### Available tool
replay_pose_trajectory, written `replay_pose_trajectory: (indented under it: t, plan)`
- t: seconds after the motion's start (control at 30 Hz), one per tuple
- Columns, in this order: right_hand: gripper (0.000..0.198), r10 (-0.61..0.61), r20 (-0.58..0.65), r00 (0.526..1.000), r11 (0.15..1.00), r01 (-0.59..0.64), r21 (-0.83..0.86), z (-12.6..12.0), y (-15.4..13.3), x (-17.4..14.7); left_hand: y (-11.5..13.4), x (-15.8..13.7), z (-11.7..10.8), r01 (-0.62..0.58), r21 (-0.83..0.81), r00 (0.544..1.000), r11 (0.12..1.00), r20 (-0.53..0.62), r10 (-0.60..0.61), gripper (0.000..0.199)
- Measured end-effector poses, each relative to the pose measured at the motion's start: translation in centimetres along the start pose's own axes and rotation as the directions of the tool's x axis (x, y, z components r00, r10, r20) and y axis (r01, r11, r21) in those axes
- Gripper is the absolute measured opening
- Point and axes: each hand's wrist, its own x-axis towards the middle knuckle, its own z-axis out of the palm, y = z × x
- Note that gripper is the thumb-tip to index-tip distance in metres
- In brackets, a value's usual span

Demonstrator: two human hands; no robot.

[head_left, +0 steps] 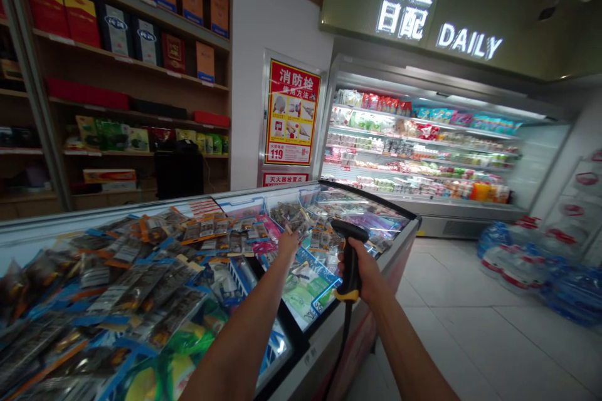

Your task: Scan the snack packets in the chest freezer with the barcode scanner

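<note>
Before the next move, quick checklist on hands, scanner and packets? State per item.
1. Scanner held by its handle in the right hand: ok.
2. Small packet in the left hand: ok, appears held near its lower edge.
3. Scanner and held packet apart: ok, a gap shows between them.
4. Cable free along its run: cannot tell; it hangs from the handle and leaves the picture at the bottom.
5. Barcode readable on the held packet: cannot tell, too small and blurred.
6. Packets on the left in neat separate rows: not ok, they overlap loosely.
</note>
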Motion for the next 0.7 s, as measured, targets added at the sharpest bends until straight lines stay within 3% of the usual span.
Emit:
replay_pose_trajectory:
  t: [0.3,0.6,0.7]
  plan:
    - [0.022,0.034,0.080,0.996,0.996,-0.040,0.073,2.1,0.2,-0.4,1.2,-0.7,-1.8,0.151,-0.278,0.986,0.949,0.117,-0.122,0.011]
    - [0.023,0.081,0.181,0.980,0.989,-0.102,0.110,2.3,0.5,-0.8,1.4,-0.6,-2.3,0.175,-0.352,0.981,0.919,0.140,-0.133,0.010]
    - [0.025,0.130,0.164,0.978,0.985,-0.146,0.089,2.3,1.3,-0.9,1.5,-0.6,-2.1,0.171,-0.378,0.984,0.910,0.108,-0.140,0.008]
